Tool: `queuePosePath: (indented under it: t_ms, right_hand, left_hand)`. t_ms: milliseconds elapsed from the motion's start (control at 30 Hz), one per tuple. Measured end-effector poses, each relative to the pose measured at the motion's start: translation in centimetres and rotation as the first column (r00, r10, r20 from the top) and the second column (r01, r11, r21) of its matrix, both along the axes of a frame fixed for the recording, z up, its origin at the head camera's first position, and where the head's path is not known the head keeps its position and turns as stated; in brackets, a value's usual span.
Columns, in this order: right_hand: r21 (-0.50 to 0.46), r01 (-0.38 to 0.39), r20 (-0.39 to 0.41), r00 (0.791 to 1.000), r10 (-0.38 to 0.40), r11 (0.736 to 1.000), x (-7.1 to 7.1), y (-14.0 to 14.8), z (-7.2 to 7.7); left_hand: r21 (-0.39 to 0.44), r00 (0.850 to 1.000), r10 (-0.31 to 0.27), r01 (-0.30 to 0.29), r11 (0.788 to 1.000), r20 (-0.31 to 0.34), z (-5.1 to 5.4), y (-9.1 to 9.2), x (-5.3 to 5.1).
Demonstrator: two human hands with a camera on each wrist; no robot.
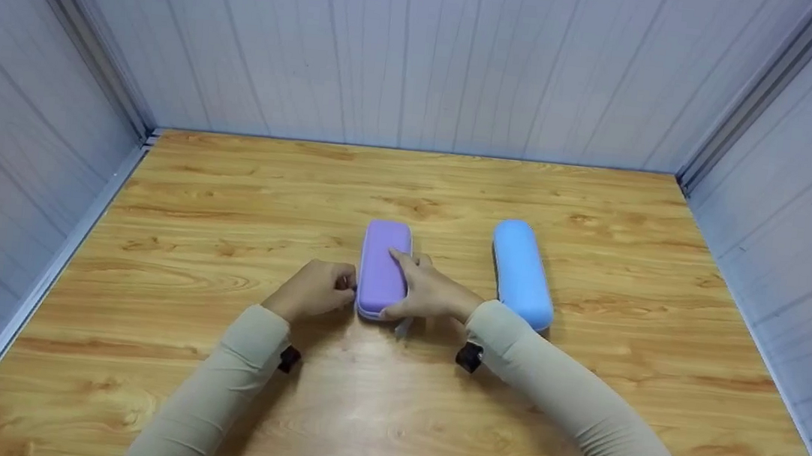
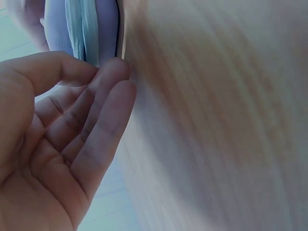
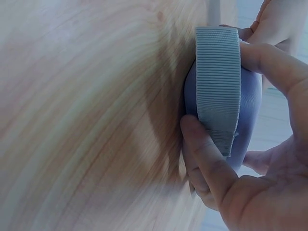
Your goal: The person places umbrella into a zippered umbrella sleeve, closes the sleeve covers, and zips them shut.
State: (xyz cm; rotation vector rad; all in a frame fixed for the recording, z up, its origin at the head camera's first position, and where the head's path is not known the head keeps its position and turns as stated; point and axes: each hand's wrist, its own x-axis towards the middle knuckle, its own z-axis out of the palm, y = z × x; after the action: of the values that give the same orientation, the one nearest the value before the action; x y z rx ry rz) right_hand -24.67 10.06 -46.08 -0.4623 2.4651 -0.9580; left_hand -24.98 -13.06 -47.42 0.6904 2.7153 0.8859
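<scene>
A purple zippered case [image 1: 382, 267] lies on the wooden table, its long side running away from me. My right hand [image 1: 433, 291] grips it from the right, with the thumb near its front end and fingers along its side. In the right wrist view a ribbed grey strap [image 3: 218, 86] hangs on the case's end, between thumb and fingers. At the case's left side, my left hand [image 1: 320, 291] pinches with thumb and index finger at the zipper [image 2: 83, 29]. The zipper pull there is hidden by the fingertips. The zipper looks closed beside them.
A light blue case [image 1: 522, 274] lies to the right of the purple one, close to my right forearm. The wooden table [image 1: 244, 188] is bounded by pale panel walls [image 1: 409, 55] at the back and both sides. Each wrist wears a small black camera.
</scene>
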Motion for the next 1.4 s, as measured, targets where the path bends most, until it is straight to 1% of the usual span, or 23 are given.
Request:
queuePosePath:
  t_ms: [200,300,500,633,700,833,933,1100,1233,1333,1400]
  right_hand:
    - [-0.008,0.009,0.001,1.000,-0.009,1.000,0.0,0.0,-0.1]
    - [-0.016,0.012,0.005,1.000,-0.012,1.000,0.1,0.0,-0.3]
    - [-0.042,0.017,0.009,1.000,-0.017,0.999,0.2,0.0,-0.3]
    - [-0.015,0.025,-0.001,1.000,-0.025,1.000,0.3,0.0,-0.2]
    - [0.008,0.013,-0.018,1.000,-0.013,1.000,0.2,0.0,-0.1]
    - [0.042,-0.042,-0.057,0.997,0.044,0.998,-0.2,0.1,0.1]
    - [0.048,-0.084,-0.061,0.994,0.087,0.995,-0.6,0.3,0.3]
    - [0.037,-0.111,-0.048,0.992,0.113,0.993,-1.0,0.4,0.4]
    - [0.023,-0.100,-0.038,0.994,0.101,0.995,-0.9,0.3,0.3]
    - [0.022,-0.083,-0.033,0.996,0.084,0.996,-0.9,0.4,0.3]
    - [0.023,-0.075,-0.030,0.997,0.076,0.997,-0.9,0.4,0.3]
  left_hand:
    - [0.010,1.000,-0.025,0.025,1.000,-0.004,-0.1,-0.1,0.7]
    - [0.017,1.000,-0.024,0.024,1.000,0.003,-0.2,-0.3,0.9]
    - [0.036,1.000,-0.018,0.017,0.999,0.018,-0.3,-0.4,1.0]
    - [0.054,0.999,-0.022,0.021,0.998,0.030,-0.3,-0.4,1.1]
    - [0.055,0.999,-0.020,0.018,0.998,0.035,-0.3,-0.4,1.1]
    - [0.055,0.999,-0.011,0.008,0.998,0.053,-0.3,-0.3,1.2]
    - [0.047,0.998,-0.006,0.003,0.999,0.063,-0.3,-0.3,1.2]
    - [0.025,1.000,-0.027,0.027,0.999,0.010,-0.1,-0.4,1.4]
    - [0.015,0.998,-0.061,0.061,0.998,-0.025,-0.1,-0.7,1.5]
    - [0.028,0.995,-0.081,0.083,0.996,-0.051,-0.2,-0.8,1.8]
    - [0.040,0.993,-0.085,0.089,0.995,-0.081,-0.3,-0.8,2.1]
